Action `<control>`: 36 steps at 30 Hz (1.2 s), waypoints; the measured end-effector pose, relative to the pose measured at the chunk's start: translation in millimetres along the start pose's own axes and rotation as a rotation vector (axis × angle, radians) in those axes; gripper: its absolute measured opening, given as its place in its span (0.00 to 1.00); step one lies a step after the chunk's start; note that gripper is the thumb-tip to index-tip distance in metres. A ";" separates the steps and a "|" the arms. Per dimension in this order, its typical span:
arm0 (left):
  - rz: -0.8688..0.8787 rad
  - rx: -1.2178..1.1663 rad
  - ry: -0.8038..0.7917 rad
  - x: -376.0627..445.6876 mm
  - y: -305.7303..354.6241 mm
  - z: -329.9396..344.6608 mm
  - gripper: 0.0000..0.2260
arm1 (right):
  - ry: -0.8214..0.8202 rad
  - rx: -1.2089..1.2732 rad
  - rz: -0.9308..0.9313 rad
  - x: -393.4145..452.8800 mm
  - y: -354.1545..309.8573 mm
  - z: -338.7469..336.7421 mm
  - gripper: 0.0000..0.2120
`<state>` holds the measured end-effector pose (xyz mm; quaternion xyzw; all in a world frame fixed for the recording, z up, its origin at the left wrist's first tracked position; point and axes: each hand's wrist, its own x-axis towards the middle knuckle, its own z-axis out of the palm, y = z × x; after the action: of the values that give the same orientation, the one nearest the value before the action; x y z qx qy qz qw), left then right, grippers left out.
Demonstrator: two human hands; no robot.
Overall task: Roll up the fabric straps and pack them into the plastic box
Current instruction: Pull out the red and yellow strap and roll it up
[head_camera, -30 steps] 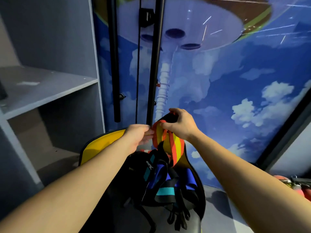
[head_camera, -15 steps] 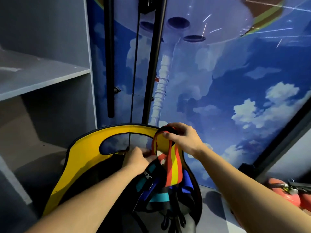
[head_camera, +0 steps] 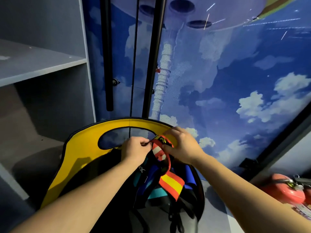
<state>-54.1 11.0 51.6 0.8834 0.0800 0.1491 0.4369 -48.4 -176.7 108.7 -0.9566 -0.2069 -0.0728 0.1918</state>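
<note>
A red-and-yellow striped fabric strap [head_camera: 170, 182] hangs over a heap of dark, blue and teal straps [head_camera: 156, 192] lying on a yellow-and-black chair [head_camera: 80, 157]. My left hand [head_camera: 134, 152] pinches the strap's upper end with curled fingers. Just to its right, my right hand [head_camera: 181, 147] grips the same end, where the strap bends into a small fold. The free end dangles down over the heap. No plastic box is in view.
A grey shelf unit [head_camera: 42, 68] stands at the left. Black poles [head_camera: 151, 56] rise behind the chair against a blue sky-and-cloud wall. A red fire extinguisher [head_camera: 286, 190] lies on the floor at the right.
Both hands have come down and closer together at the strap's upper end, which is now folded small between them. The view has tipped downward, showing more of the chair.
</note>
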 end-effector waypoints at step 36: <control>-0.180 0.315 -0.330 -2.8 -46.5 -14.1 0.36 | 0.564 -0.154 -0.018 12.9 15.4 -29.9 0.06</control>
<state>-61.9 48.9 22.2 0.9424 0.1080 -0.0510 0.3124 -32.0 -196.7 133.7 -0.9086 -0.1476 -0.3528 0.1677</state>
